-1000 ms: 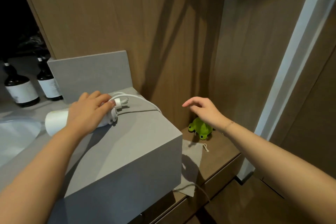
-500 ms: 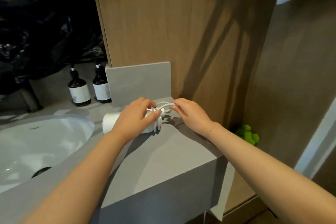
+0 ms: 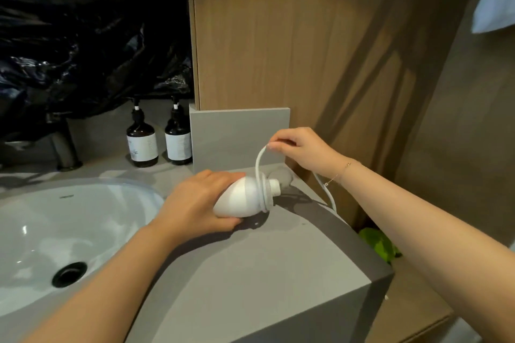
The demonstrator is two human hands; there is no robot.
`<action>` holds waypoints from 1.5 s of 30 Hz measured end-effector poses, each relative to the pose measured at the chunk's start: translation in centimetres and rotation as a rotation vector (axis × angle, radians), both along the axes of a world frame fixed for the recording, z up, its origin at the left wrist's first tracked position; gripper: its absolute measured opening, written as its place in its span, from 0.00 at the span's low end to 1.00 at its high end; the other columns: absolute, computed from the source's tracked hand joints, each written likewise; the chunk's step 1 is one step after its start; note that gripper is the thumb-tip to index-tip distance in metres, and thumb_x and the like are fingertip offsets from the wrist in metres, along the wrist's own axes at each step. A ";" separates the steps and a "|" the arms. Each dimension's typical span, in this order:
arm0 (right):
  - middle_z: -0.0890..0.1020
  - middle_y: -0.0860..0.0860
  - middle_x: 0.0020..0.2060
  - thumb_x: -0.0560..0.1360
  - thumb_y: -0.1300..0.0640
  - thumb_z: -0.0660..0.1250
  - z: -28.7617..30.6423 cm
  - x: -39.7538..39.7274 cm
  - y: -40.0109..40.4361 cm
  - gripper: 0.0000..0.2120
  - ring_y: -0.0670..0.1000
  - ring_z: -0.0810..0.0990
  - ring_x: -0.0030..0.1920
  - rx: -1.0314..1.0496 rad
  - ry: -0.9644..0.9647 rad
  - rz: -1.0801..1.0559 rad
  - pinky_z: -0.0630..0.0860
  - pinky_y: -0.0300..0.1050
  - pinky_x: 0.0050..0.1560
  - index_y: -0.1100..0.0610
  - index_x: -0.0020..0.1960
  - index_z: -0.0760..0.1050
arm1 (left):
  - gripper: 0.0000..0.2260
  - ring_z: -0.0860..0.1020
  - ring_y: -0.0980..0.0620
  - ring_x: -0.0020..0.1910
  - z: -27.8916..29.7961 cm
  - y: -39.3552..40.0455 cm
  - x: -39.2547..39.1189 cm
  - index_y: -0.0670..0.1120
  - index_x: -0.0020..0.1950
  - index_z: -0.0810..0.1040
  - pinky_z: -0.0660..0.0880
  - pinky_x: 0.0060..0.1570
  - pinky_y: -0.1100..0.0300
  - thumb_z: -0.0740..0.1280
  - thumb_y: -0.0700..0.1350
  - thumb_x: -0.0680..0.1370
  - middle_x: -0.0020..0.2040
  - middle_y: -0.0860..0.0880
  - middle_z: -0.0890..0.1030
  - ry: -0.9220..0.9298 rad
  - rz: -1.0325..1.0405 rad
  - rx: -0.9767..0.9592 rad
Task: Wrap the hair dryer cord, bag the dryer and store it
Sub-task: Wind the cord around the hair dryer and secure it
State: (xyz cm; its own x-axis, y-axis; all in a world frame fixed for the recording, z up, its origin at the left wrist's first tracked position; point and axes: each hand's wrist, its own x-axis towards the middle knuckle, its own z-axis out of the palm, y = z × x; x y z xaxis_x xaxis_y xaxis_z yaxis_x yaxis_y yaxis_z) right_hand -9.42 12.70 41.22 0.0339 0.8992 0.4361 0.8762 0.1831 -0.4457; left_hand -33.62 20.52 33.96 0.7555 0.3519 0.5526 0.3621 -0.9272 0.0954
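Right hand (image 3: 299, 149) fingers pinch the white cord (image 3: 258, 167), lifted above the dryer. Left hand (image 3: 199, 205) curled round the hair dryer (image 3: 242, 199), pinning it on the grey table (image 3: 250, 273), right of the sink (image 3: 41, 217). A few loops already sit round the dryer's narrow end; slack runs off the far right edge. Looks early: wrapping underway, bagging and storing both left. No bag in sight.

The grey table (image 3: 250, 281) has a white sink (image 3: 55, 231) sunk into its left part. At its back stand two dark pump bottles (image 3: 158, 145) side by side, next to a faucet (image 3: 62, 145). The white hair dryer (image 3: 245, 200) lies on its side near the back right corner.
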 end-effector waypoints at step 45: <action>0.82 0.49 0.45 0.81 0.52 0.58 -6.2 -4.4 1.2 0.12 0.52 0.78 0.43 0.068 -0.439 0.089 0.76 0.52 0.42 0.54 0.53 0.79 | 0.12 0.78 0.52 0.43 2.2 0.8 -1.7 0.54 0.52 0.77 0.72 0.35 0.57 0.72 0.54 0.72 0.42 0.56 0.79 -0.554 0.421 -0.631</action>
